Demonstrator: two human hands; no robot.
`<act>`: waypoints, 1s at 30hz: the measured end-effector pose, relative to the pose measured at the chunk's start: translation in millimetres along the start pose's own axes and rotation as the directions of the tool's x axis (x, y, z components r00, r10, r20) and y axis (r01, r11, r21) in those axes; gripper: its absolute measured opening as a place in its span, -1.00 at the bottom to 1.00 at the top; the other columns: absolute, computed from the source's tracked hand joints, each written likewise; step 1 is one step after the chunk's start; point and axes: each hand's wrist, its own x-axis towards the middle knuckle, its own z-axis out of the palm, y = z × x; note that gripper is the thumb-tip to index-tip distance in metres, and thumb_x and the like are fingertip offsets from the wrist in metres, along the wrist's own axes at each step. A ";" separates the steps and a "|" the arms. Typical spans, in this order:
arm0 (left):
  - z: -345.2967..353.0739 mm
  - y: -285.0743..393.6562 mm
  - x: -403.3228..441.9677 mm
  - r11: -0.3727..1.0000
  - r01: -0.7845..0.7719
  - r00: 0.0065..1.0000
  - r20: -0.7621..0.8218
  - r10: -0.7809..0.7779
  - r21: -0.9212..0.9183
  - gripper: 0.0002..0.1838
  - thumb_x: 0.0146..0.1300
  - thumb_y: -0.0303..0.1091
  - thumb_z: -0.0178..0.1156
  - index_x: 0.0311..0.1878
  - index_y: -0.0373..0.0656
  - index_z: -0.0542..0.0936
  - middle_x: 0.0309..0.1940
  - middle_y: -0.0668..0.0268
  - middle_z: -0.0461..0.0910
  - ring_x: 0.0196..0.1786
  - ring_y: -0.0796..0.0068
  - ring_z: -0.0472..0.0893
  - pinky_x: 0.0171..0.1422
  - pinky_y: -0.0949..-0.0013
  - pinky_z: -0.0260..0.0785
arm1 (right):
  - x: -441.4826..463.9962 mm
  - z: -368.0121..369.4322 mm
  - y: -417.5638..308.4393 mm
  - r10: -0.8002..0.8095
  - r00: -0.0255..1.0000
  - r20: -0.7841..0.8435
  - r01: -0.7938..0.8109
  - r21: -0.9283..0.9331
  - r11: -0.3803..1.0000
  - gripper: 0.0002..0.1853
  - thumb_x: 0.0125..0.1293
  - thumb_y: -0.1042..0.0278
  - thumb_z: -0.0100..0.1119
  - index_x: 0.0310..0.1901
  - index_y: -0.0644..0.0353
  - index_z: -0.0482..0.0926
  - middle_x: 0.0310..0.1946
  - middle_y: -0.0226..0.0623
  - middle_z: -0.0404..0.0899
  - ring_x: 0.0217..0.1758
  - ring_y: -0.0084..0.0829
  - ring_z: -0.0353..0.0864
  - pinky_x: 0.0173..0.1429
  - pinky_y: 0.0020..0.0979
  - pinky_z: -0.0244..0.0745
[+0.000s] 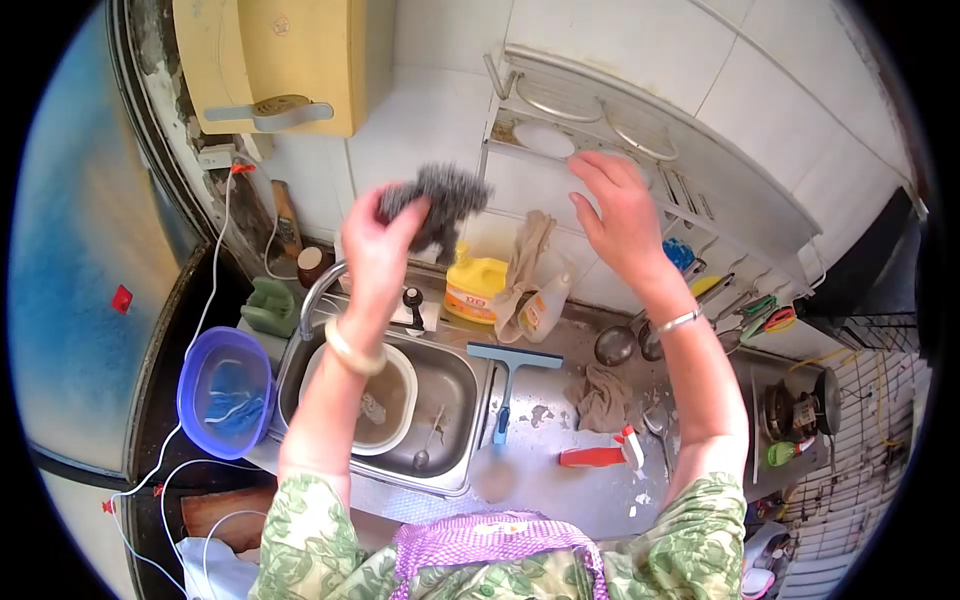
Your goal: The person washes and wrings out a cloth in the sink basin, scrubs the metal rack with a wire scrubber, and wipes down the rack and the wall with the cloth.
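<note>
head cam | on wearer's head | faces forward, down | left hand, right hand near; sink beyond

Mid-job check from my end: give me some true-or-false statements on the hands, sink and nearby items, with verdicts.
1. The left hand holds a dark scrubber. True.
2. The right hand is closed in a fist. False: it is open, with nothing visible in it.
3. A white basin sits in the sink. True.
4. The purple tub is right of the sink. False: it is to the left.
5. The squeegee lies left of the red spray bottle. True.
</note>
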 end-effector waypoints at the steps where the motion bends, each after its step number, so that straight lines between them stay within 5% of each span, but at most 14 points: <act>1: 8.8 1.1 22.7 0.999 -0.020 0.999 0.048 0.018 0.026 -0.68 0.20 -0.38 0.36 -0.04 -0.36 0.60 -0.36 0.32 0.65 -0.35 0.62 0.61 -0.25 0.52 0.49 | 1.7 5.3 9.3 0.015 0.999 0.033 -0.017 0.036 0.999 -0.62 0.21 0.44 0.27 0.09 0.15 0.60 0.08 -0.14 0.58 0.16 -0.06 0.52 0.21 -0.16 0.47; 4: 40.2 3.0 80.7 0.979 -0.061 0.995 0.095 0.043 0.193 -0.68 0.17 -0.33 0.37 -0.16 -0.44 0.64 -0.42 0.21 0.67 -0.46 0.52 0.63 -0.42 0.40 0.51 | 7.5 15.8 30.5 0.056 0.989 0.140 -0.070 0.098 0.993 -0.68 0.22 0.38 0.27 0.02 0.15 0.63 0.03 -0.19 0.59 0.13 -0.10 0.53 0.18 -0.18 0.47; 7: 57.2 -12.4 128.2 0.930 -0.028 0.992 0.125 -0.019 0.366 -0.65 0.13 -0.30 0.39 -0.17 -0.43 0.65 -0.45 0.21 0.67 -0.44 0.49 0.65 -0.38 0.40 0.51 | 18.1 20.9 42.4 0.076 0.977 0.199 -0.089 0.060 0.994 -0.72 0.21 0.27 0.29 -0.05 0.15 0.65 -0.05 -0.25 0.58 0.10 -0.17 0.51 0.15 -0.19 0.47; 10: 66.8 -20.1 152.8 0.749 -0.087 0.969 0.232 -0.091 0.657 -0.57 0.11 -0.24 0.38 -0.07 -0.40 0.63 -0.33 0.21 0.69 -0.37 0.46 0.64 -0.35 0.32 0.48 | 18.7 31.0 43.5 0.057 0.986 0.156 -0.061 0.021 0.998 -0.70 0.20 0.16 0.31 -0.10 0.14 0.66 -0.13 -0.31 0.55 0.08 -0.22 0.48 0.13 -0.20 0.45; 13: 73.5 -13.7 137.1 0.889 -0.108 0.938 0.341 -0.057 0.444 -0.48 0.11 -0.18 0.39 0.08 -0.30 0.59 -0.19 0.25 0.68 -0.24 0.50 0.62 -0.29 0.33 0.43 | 15.8 39.0 42.0 0.037 0.995 0.098 -0.039 0.020 0.999 -0.67 0.19 0.08 0.30 -0.12 0.13 0.67 -0.16 -0.35 0.53 0.07 -0.26 0.45 0.12 -0.21 0.43; 16: 76.8 -3.2 134.3 0.878 -0.010 0.827 0.497 -0.262 0.479 -0.36 0.12 -0.15 0.40 0.26 -0.18 0.50 -0.12 0.32 0.66 -0.17 0.54 0.58 -0.21 0.43 0.37 | 16.1 35.8 38.9 0.070 0.991 0.111 -0.076 0.054 0.996 -0.65 0.18 0.05 0.29 -0.14 0.13 0.67 -0.16 -0.36 0.54 0.05 -0.26 0.44 0.10 -0.20 0.42; 19: 92.2 12.5 140.2 0.756 0.097 0.719 0.480 -0.503 0.647 -0.30 0.09 -0.12 0.42 0.31 -0.10 0.47 -0.09 0.35 0.64 -0.02 0.53 0.55 -0.04 0.43 0.32 | 18.5 34.2 38.6 0.075 0.987 0.140 -0.083 0.051 0.995 -0.64 0.16 0.04 0.30 -0.15 0.13 0.68 -0.17 -0.36 0.54 0.03 -0.26 0.43 0.10 -0.20 0.42; 25: 105.4 19.0 163.2 0.595 0.122 0.665 0.380 -0.643 0.794 -0.13 0.00 -0.18 0.50 0.40 -0.15 0.35 0.07 0.38 0.57 0.14 0.54 0.44 0.18 0.27 0.21 | 18.4 34.1 40.5 0.090 0.988 0.127 -0.102 0.096 0.990 -0.63 0.13 0.03 0.32 -0.16 0.14 0.68 -0.19 -0.36 0.55 0.03 -0.27 0.44 0.10 -0.20 0.43; 29: 116.9 13.3 176.7 0.574 -0.003 0.581 0.468 -0.665 0.819 -0.51 -0.01 -0.33 0.49 0.02 -0.22 0.60 -0.11 0.37 0.67 -0.07 0.57 0.57 -0.03 0.45 0.35 | 18.2 35.5 39.6 0.100 0.987 0.123 -0.115 0.119 0.986 -0.63 0.12 0.04 0.32 -0.18 0.15 0.69 -0.19 -0.37 0.55 0.03 -0.28 0.44 0.10 -0.21 0.44; 30: 113.8 0.0 182.3 0.635 -0.060 0.634 0.521 -0.572 0.770 -0.54 -0.02 -0.31 0.49 -0.03 -0.22 0.63 -0.19 0.36 0.67 -0.14 0.56 0.56 -0.09 0.45 0.35 | 18.2 35.9 39.7 0.105 0.987 0.124 -0.120 0.126 0.985 -0.64 0.12 0.04 0.33 -0.18 0.15 0.69 -0.20 -0.37 0.55 0.03 -0.28 0.44 0.10 -0.21 0.44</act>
